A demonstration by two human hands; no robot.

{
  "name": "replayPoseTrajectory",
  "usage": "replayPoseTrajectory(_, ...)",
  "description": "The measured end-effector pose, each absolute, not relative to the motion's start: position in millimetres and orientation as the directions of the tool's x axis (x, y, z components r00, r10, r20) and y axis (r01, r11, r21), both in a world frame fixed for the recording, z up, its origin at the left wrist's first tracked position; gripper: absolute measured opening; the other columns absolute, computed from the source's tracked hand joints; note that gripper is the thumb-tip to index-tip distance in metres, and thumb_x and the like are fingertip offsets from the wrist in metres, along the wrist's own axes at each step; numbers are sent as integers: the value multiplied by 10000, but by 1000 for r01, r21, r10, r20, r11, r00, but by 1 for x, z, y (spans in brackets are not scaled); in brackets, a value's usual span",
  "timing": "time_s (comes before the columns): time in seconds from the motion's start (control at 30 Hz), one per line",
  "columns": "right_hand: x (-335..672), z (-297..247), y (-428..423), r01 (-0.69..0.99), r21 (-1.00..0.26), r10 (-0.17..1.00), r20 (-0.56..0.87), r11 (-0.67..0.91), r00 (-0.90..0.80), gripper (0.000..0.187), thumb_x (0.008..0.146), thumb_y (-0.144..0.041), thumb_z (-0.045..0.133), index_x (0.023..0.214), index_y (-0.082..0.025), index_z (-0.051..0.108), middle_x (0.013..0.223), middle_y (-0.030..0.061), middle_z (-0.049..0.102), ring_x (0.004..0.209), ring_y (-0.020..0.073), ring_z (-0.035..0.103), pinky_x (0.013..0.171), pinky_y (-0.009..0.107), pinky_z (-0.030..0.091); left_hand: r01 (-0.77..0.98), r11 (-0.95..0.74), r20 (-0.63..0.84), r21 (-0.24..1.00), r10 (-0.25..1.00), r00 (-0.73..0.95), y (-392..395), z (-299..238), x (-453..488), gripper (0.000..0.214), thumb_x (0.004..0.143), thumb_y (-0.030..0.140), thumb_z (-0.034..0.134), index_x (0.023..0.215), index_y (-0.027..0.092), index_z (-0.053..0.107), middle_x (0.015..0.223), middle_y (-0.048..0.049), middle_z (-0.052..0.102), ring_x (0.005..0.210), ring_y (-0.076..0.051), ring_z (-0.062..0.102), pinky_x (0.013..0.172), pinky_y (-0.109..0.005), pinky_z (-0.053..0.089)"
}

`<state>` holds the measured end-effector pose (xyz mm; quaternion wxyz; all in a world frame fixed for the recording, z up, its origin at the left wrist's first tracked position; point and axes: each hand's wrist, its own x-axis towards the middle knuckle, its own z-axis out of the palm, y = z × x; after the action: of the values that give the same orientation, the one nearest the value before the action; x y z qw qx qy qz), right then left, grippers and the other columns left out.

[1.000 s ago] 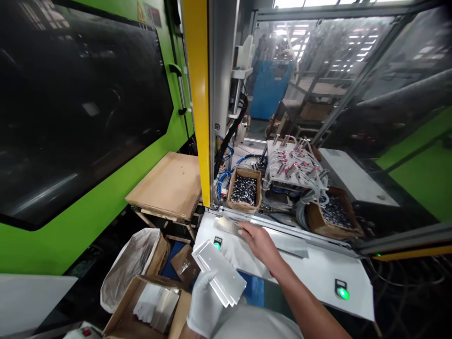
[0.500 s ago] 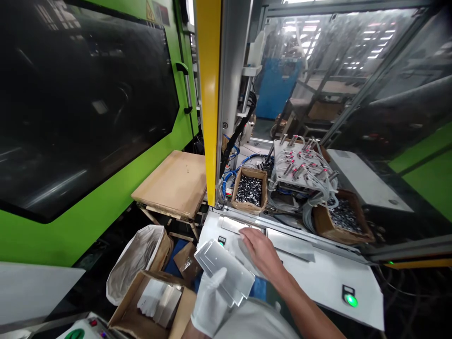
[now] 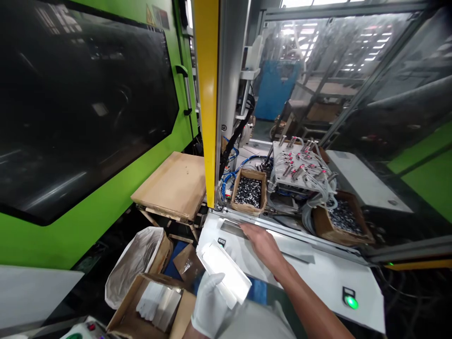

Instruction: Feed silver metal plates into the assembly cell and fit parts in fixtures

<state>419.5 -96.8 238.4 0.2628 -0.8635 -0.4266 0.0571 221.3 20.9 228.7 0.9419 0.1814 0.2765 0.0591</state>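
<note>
At the machine's white worktop (image 3: pixel 318 273), our gloved left hand (image 3: pixel 210 306) keeps a firm grip on a fanned stack of metal plates (image 3: pixel 224 270), held low above an open carton of plates (image 3: pixel 158 301). Our bare right hand (image 3: pixel 263 242), fingers loose and holding nothing, rests on a single plate (image 3: pixel 233 228) lying at the worktop's far edge, below a box of small parts (image 3: pixel 248 190).

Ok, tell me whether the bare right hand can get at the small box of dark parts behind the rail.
Probably yes. The right hand rests on the metal strip at the rail, and the open-topped box of dark parts sits just beyond it with nothing visibly between them.
</note>
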Motion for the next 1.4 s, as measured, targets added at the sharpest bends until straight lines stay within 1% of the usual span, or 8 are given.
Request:
replayPoseTrajectory(0.2,410,213,-91,825,-279,804,218,-491,553,435,984,-100,408,1348,-137,644,1405,166,637,1314,324,573,1122,524,462,-81,929,-466,360,254,848,20,233,223,682,829,174,616,1486,292,475,1305,-83,729,1180,-316,674,1156,-514,405)
replayPoseTrajectory(0.33,384,241,-94,739,-500,752,233,-452,617,387,1031,-219,390,1335,-153,620,1327,168,652,1264,289,581,1094,457,474,-107,919,-427,380,277,861,21,236,227,657,808,169,655,1442,289,533,1307,-79,737,1248,-339,644,1165,-506,414)
replayPoseTrajectory(0.53,356,262,-98,244,-786,730,-344,-568,591,503,787,-386,747,1253,-274,595,1010,16,671,851,203,648,750,295,510,-11,933,-467,359,190,864,21,222,232,585,831,192,648,1409,158,560,1082,-112,810,1081,-285,719,1120,-473,462)
replayPoseTrajectory(0.83,385,252,-99,53,-920,807,-312,-388,502,336,901,-488,612,1009,-178,682,934,28,722,822,191,635,740,289,486,-60,901,-480,430,285,830,19,246,232,633,797,225,695,1416,220,564,1222,-132,764,1307,-404,601,1173,-559,421)
replayPoseTrajectory(1.0,404,252,-96,310,-858,719,-93,-409,689,353,988,-435,494,1117,-186,707,1011,65,770,914,251,707,807,353,551,-45,879,-509,475,316,801,22,246,226,680,773,283,739,1428,269,555,1265,-122,756,1333,-395,588,1209,-540,378)
replayPoseTrajectory(1.13,413,234,-90,695,-534,754,153,-481,639,469,977,-105,353,1320,-181,664,1368,118,677,1273,287,617,1109,471,463,-27,838,-491,544,345,800,20,246,226,662,815,370,703,1449,300,526,1312,-118,736,1357,-383,571,1188,-537,405)
replayPoseTrajectory(1.23,411,222,-86,788,-374,793,184,-489,580,428,999,-116,377,1320,-150,657,1379,151,661,1299,305,592,1119,514,464,12,772,-460,636,367,809,19,244,227,661,825,440,694,1441,264,534,1310,-149,729,1309,-384,607,1148,-581,439)
replayPoseTrajectory(1.4,383,240,-88,720,-517,720,255,-462,645,367,1048,-276,391,1298,-179,641,1341,156,657,1284,296,576,1105,482,466,102,503,-349,858,427,834,25,234,224,468,887,528,600,1229,215,662,1249,-119,732,1144,-256,680,1020,-515,554)
